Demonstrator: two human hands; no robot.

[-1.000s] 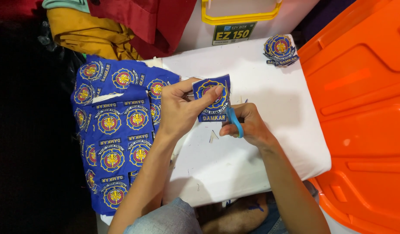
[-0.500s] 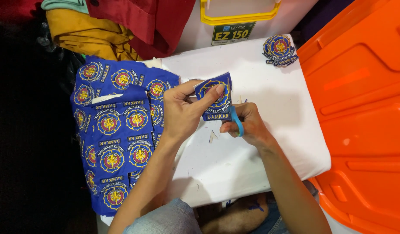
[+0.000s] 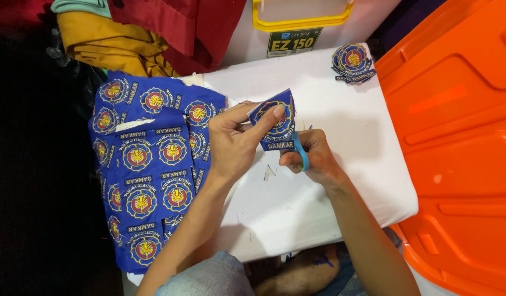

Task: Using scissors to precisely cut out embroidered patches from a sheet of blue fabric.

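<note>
Left grip (image 3: 239, 143) pinches blue patch (image 3: 273, 119); right grip (image 3: 310, 158) clasps scissors (image 3: 301, 156), table edge well apart.

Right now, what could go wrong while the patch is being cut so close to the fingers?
1. The left hand pinches the patch right where the scissors in the right hand work; a slip could nick a fingertip.
2. The patch is held in the air, unsupported, so a cut could stray into the emblem.
3. Trimmings on the white board may scatter.
</note>
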